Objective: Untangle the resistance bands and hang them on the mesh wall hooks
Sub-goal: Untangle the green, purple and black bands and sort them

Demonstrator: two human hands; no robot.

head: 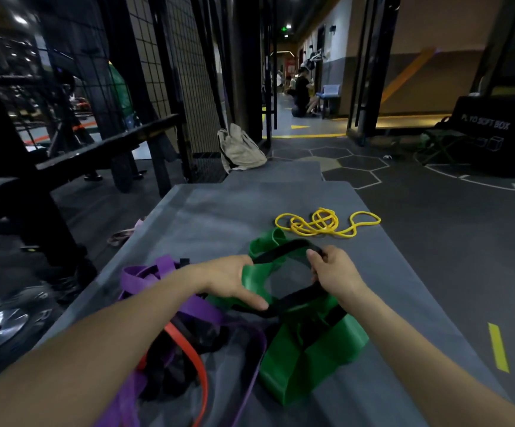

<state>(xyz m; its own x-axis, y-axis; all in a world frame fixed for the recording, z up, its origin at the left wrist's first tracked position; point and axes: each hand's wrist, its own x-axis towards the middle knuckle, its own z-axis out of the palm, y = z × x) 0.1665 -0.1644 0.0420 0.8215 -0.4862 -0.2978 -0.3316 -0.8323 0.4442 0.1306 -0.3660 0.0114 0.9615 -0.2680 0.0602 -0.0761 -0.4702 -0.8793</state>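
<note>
On the grey mat [207, 211], both hands are working the untangling step: left hand [234, 280] and right hand [334, 272] each gripping the black band [284, 254] threaded through the green band [311, 349]. Next, I'd judge, the black one needs drawing free toward twelve o'clock.

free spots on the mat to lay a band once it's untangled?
Bare mat lies beyond the yellow band, toward the beige bag, and left of the yellow one. Crowded near the person: green band, black band, purple band and red band overlap around both hands.
</note>
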